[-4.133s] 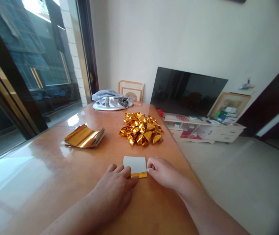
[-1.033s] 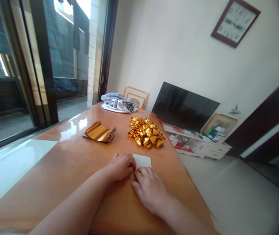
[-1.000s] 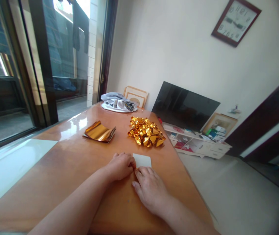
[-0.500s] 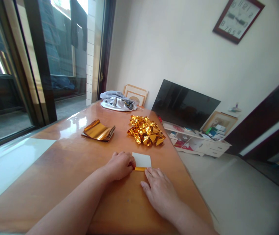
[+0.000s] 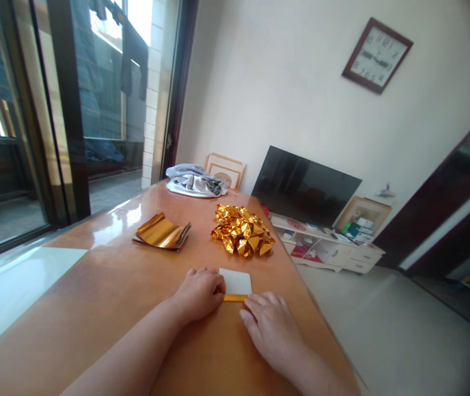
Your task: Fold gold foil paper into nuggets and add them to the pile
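A small sheet of gold foil paper lies on the table in front of me, its white side up. Along its near edge runs a narrow gold folded strip. At the left end of that strip, my left hand has its fingers curled and closed on the edge. My right hand rests palm down, fingers stretched out, with the fingertips touching the strip's right end. Beyond the sheet sits a pile of folded gold foil pieces. To its left is a stack of gold foil sheets, slightly curled up.
The brown table is glossy, and its right edge runs close beside my right hand. A bundle of grey-white cloth lies at the far end. A pale sheet covers the left side. A television stands beyond.
My view has tilted slightly, so the whole scene sits lower. Both hands stay at the two ends of the folded strip, with little visible movement against the paper.
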### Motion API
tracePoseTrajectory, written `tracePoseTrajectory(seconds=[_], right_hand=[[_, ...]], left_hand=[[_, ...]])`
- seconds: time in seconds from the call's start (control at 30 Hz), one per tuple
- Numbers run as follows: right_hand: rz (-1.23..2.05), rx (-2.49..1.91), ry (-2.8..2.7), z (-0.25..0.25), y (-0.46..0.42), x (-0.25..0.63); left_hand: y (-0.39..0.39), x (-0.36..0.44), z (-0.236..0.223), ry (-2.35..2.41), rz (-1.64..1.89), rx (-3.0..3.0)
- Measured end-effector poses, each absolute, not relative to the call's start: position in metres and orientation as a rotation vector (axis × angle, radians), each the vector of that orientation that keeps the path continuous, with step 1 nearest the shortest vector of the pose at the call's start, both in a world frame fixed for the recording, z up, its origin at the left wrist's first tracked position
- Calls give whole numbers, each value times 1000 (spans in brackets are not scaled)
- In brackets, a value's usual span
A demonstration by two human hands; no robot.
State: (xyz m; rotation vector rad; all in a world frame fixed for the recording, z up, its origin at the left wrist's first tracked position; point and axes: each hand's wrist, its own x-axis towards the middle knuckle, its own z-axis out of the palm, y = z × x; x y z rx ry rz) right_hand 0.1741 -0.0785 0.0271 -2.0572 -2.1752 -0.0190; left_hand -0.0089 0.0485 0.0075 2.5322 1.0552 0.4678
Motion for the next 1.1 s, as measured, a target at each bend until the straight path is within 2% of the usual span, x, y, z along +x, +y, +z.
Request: tracePoseTrajectory(seconds=[0.2, 0.63, 1.1], right_hand=[[41, -2059, -2114, 34, -52, 186], [125, -2065, -2067, 12, 27, 202], [941, -1846, -1560, 14, 43, 203]], left_hand=[[50, -7, 3, 1047, 518, 2531], [50, -5, 3, 1054, 507, 2573], [50, -5, 4, 1033, 561, 2565]])
